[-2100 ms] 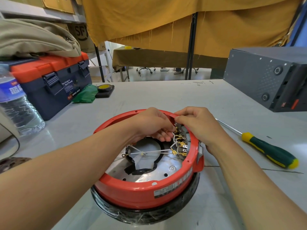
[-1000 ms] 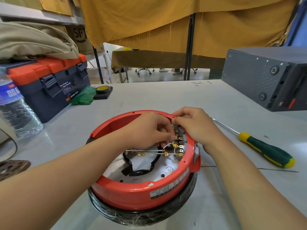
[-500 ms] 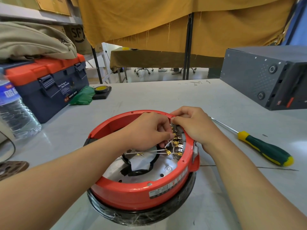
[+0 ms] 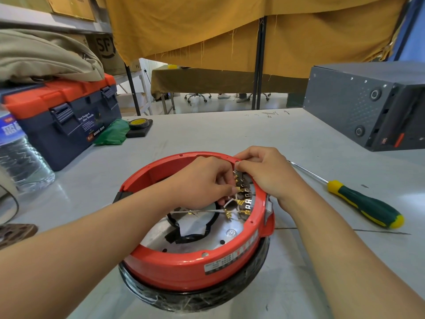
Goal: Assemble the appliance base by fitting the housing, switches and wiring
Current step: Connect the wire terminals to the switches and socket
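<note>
Low in the middle of the frame, a round red housing (image 4: 184,270) sits upside down on the grey desk (image 4: 230,134), resting on a black, glossy rim (image 4: 195,298) that bulges out beneath it. A white rating label (image 4: 218,264) runs along its near wall. Inside, a silvery metal plate (image 4: 230,233) with small holes shows, and a ring of black tape (image 4: 190,236) edges a central opening. Thin white wires (image 4: 202,211) cross the interior to brass spade terminals (image 4: 241,201) clustered on a switch block at the right inner wall.

The left hand (image 4: 202,183) reaches into the housing, fingers curled, pinching one of the terminals by the switch block. The right hand (image 4: 266,173) curls over the red rim just above the block, gripping the housing there.

Right of the housing lies a green and yellow screwdriver (image 4: 365,207). Farther back, a dark grey metal case (image 4: 358,107) stands at upper right. At left are a water bottle (image 4: 20,155) and a blue and orange toolbox (image 4: 66,113), with a roll of tape (image 4: 138,123) beyond.
</note>
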Available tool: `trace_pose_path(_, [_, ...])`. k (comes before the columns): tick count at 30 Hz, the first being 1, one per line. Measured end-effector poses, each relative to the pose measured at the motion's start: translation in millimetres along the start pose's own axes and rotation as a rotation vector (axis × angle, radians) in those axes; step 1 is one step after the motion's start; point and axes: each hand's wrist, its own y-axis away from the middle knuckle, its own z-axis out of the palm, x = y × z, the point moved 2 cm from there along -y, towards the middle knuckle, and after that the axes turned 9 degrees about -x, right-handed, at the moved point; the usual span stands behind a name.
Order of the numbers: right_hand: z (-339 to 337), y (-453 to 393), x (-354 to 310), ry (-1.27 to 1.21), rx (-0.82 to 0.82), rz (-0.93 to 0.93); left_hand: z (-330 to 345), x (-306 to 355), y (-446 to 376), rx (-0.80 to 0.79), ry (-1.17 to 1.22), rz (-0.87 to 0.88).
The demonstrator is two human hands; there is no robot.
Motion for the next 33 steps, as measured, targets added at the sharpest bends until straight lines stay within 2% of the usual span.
trace_pose_path(19, [-0.4,1.2,-2.8,0.013,0.003,0.006,3.4,-0.3,-1.4,0.014,0.051,-0.036])
trace_pose_path(33, [2.5,1.3,-1.9,-0.001,-0.007,0.013,4.4,-0.5,-0.5,0.062,0.050,0.034])
